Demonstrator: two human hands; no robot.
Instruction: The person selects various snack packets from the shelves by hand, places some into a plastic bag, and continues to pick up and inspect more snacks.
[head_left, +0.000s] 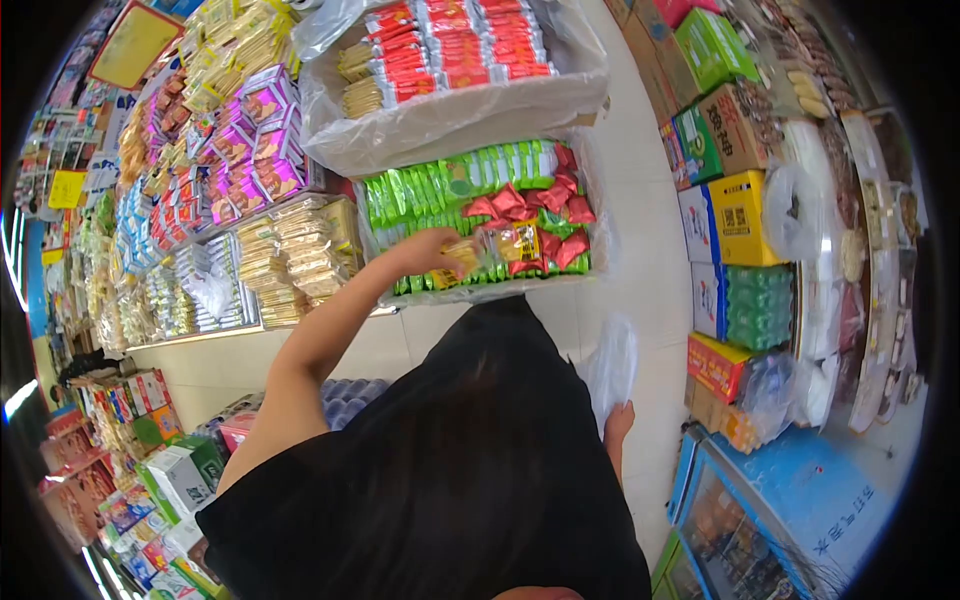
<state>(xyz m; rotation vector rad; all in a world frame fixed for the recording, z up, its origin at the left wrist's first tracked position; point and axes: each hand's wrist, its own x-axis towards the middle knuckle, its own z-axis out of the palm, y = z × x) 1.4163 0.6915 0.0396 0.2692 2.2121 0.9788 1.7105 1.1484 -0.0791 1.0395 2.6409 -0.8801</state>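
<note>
My left hand [428,252] reaches over an open, plastic-lined box [597,150] of snack packets. Its fingers are closed on a small yellow snack packet [464,258], partly hidden by the hand. Rows of green packets [425,195] fill the box, with shiny red packets [512,203] lying loose on top at the right. Another yellow-labelled packet [522,243] rests among the red ones. Low at my right side, my right hand [619,424] grips a clear plastic bag [612,365], which hangs over the floor.
Behind stands another lined box with red packets [465,55]. Purple packets [255,150] and tan packets [305,245] are piled to the left. Cartons, including a yellow one [742,218], line the right side. A blue-framed freezer [800,500] stands at the lower right, beyond tiled floor [655,240].
</note>
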